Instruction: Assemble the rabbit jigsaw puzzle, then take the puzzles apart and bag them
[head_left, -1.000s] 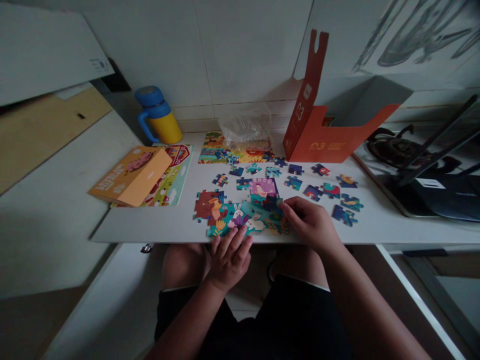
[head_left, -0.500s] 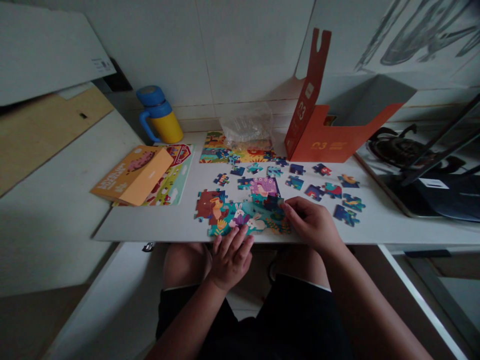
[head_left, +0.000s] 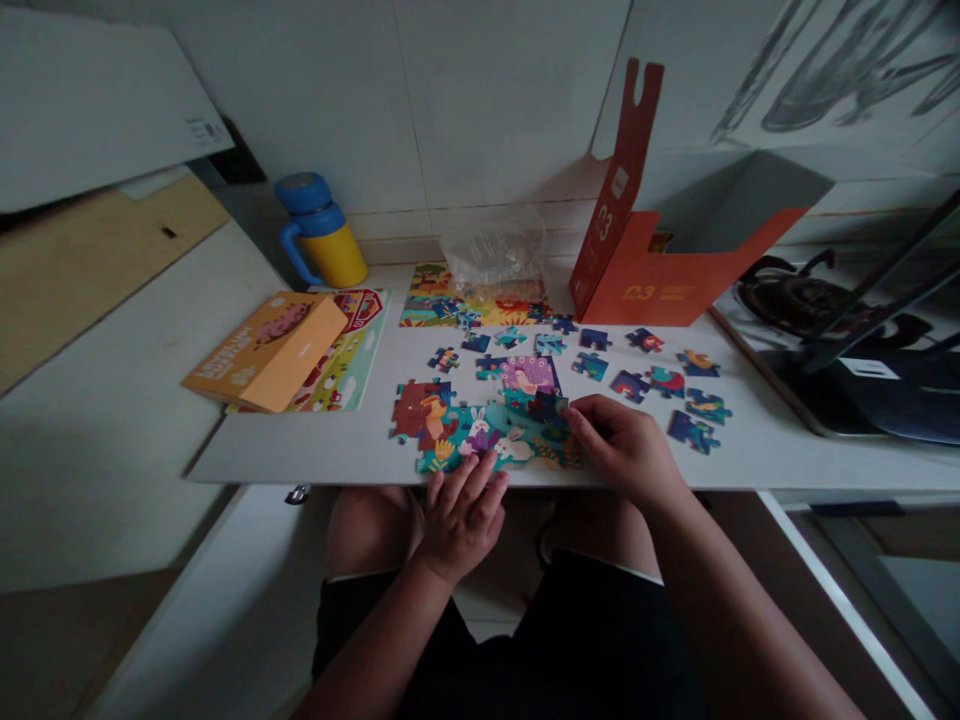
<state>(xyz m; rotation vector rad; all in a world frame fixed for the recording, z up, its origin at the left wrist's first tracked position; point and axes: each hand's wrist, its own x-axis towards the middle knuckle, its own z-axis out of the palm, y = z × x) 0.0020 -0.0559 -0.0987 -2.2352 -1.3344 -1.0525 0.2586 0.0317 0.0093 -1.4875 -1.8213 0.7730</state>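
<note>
A partly joined jigsaw (head_left: 480, 420) with rabbits and a brown animal lies at the near edge of the white table (head_left: 352, 450). My left hand (head_left: 461, 510) rests at that edge, fingers stretched out, tips touching the puzzle's lower rim. My right hand (head_left: 622, 445) lies on the puzzle's right end, fingers curled and pinched at a dark piece (head_left: 546, 405) there. Several loose pieces (head_left: 694, 400) are scattered to the right and behind.
An orange box (head_left: 266, 350) lies on a picture sheet at left. A blue and yellow mug (head_left: 322, 235) stands at the back, beside a plastic bag (head_left: 495, 250) on another puzzle. A red open carton (head_left: 660, 270) stands behind. A stove (head_left: 840, 350) is at right.
Hardly anything moved. My right hand's fingers shifted slightly at the puzzle's right end; my left hand stays in place.
</note>
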